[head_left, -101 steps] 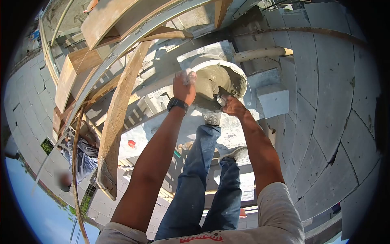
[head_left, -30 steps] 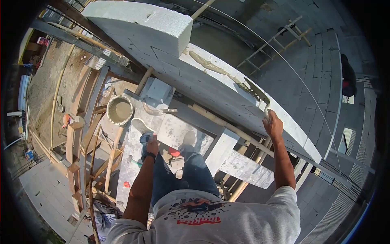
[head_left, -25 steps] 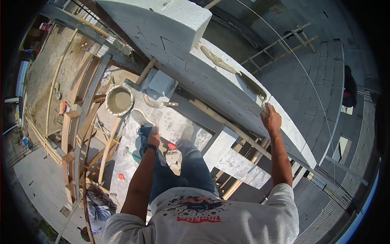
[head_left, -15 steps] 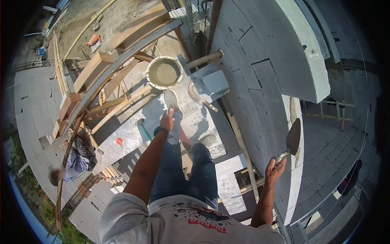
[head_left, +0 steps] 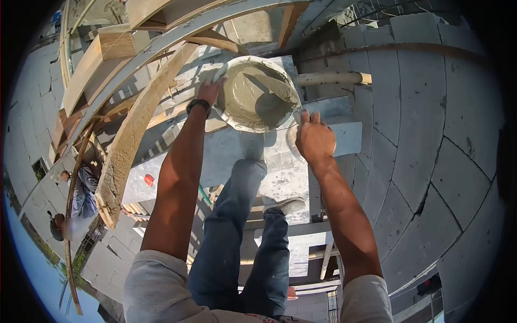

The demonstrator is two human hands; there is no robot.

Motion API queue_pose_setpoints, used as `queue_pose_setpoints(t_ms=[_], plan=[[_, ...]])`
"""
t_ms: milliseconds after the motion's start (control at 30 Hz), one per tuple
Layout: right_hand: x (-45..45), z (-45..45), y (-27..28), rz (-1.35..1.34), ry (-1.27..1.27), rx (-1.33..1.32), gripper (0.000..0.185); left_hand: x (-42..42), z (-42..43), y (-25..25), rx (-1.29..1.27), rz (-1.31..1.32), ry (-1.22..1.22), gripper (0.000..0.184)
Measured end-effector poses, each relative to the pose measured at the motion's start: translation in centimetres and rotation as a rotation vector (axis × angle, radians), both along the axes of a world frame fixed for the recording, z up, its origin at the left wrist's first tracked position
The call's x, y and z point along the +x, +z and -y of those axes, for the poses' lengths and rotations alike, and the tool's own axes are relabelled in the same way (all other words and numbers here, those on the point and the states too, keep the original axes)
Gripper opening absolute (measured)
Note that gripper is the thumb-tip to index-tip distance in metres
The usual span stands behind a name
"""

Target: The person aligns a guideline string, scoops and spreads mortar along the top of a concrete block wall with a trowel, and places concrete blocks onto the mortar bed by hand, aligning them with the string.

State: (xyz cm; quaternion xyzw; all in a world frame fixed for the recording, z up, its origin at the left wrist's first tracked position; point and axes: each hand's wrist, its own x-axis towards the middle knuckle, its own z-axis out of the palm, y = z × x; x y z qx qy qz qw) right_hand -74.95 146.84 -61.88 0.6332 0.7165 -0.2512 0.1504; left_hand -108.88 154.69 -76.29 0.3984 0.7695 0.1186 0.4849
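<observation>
A pale round bucket [head_left: 253, 129] of wet grey mortar [head_left: 242, 94] is beyond my feet. My left hand [head_left: 211, 92] is closed on the bucket's left rim. Just off its right rim, my right hand [head_left: 316, 137] is closed around the trowel's handle, which my fingers mostly hide. The trowel's blade is hard to make out against the bucket and mortar. Part of the mortar lies in dark shadow. Close to my right hand, a light blue-grey block [head_left: 349, 139] lies on the platform.
A mortar-crusted curved plank [head_left: 132, 140] and wooden framing [head_left: 102, 51] flank my left arm. A bamboo pole [head_left: 331, 78] runs beside the bucket toward the block wall [head_left: 412, 107] at right. Another person [head_left: 83, 185] is lower left. My feet are on a spattered platform [head_left: 285, 172].
My right hand has moved with the trowel from the wall top to the bucket. My left hand has reached forward onto the rim. The view has shifted, so the bucket looks larger.
</observation>
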Motion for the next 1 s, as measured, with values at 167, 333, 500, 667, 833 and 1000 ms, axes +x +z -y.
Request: queue_pose_setpoints(t_ms=[167,333,500,667,833,1000], plan=[[-4.3,-7.8,-6.3,0.340,0.321,-0.084,0.021,4.5,4.8,3.6,0.176,0.438,0.275,0.031],[0.6,-1.7,-11.8,0.132,0.049,-0.340,0.023,9.4,9.9,5.5,0.223,0.548,0.229,0.025],[2.5,2.0,-12.7,-0.090,-0.083,-0.369,0.034,10.4,8.4,5.2,0.227,0.619,0.248,0.023],[2.4,6.2,-15.7,-0.326,-0.176,-0.387,0.040,8.5,7.6,4.7,0.201,0.483,0.150,0.026],[1.4,7.2,-10.0,-0.515,-0.475,-0.320,0.052,5.0,4.6,4.1,0.055,0.522,0.509,0.030],[-0.3,8.1,-9.3,-0.642,-0.565,-0.388,0.052,1.2,2.9,1.6,-0.102,0.209,0.228,0.055]])
